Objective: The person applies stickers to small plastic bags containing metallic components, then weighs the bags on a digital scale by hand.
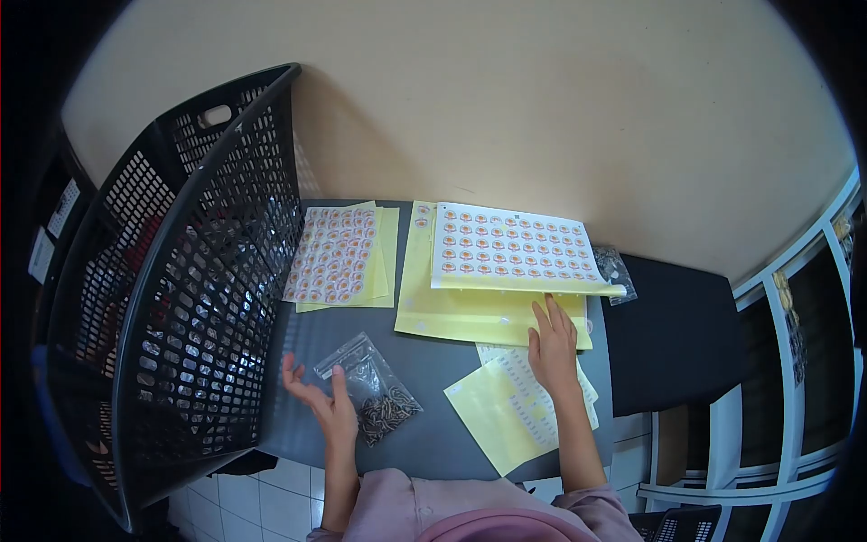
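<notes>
My left hand, fingers spread and palm partly turned up, is beside a clear zip bag of small dark metal-looking pieces. The thumb overlaps the bag's edge in this view. My right hand reaches forward with its fingers stretched out, tips right at the curled lower edge of a white sticker sheet printed with rows of round orange-and-red stickers. Beneath that sheet lie yellow backing sheets. Under my right wrist are more yellow sheets, one with rows of small pale labels.
A tall black plastic basket with bagged items inside stands at the left. Another sticker sheet lies on the grey table beside it. A small clear bag is at the right edge, near a black surface and white shelving.
</notes>
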Motion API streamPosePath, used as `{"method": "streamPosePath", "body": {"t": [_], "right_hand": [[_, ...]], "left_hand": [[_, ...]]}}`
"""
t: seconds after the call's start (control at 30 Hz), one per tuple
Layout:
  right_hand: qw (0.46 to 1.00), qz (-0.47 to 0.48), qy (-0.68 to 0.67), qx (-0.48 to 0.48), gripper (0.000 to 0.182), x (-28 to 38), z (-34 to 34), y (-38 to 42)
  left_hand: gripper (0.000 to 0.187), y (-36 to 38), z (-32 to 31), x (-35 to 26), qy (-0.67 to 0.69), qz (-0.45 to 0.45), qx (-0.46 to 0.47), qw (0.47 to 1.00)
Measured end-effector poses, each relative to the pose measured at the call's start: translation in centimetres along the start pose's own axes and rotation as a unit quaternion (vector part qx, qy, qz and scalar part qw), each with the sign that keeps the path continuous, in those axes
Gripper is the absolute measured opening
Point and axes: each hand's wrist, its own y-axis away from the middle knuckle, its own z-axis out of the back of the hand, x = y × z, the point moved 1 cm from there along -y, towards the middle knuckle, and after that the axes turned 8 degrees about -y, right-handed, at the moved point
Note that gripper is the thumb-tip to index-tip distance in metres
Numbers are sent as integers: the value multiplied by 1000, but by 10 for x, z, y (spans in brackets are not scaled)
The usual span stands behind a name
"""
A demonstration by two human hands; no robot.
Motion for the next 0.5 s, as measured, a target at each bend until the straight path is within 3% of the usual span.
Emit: {"method": "streamPosePath", "body": {"t": [0.07,0.1,0.17,0.23,0.27,0.33,0.47,0.5], "right_hand": [[997,-14,-3,82,38,-4,1,-8],[995,-12,-9,95,39,-7,-4,-10],[993,-17,-3,116,39,-18,-17,-12],[991,-25,10,131,42,-24,-23,-13],[991,-21,9,130,42,-25,-22,-14],[989,-28,-20,146,46,-24,-17,-17],[988,-27,-64,138,49,-27,-11,-19],[989,-14,-64,130,49,-26,-8,-18]], "left_hand": [[50,-8,-7,-7,-8,-84,67,994],[50,-13,-13,-18,-9,-85,64,994],[54,-19,-34,-51,-81,-236,225,942],[57,-21,-62,-74,-88,-326,300,892],[57,-19,-77,-82,-89,-327,296,893],[46,-13,-109,-87,-132,-418,310,843],[28,-23,-158,-74,-185,-375,366,831],[20,-28,-160,-77,-141,-370,304,866]]}}
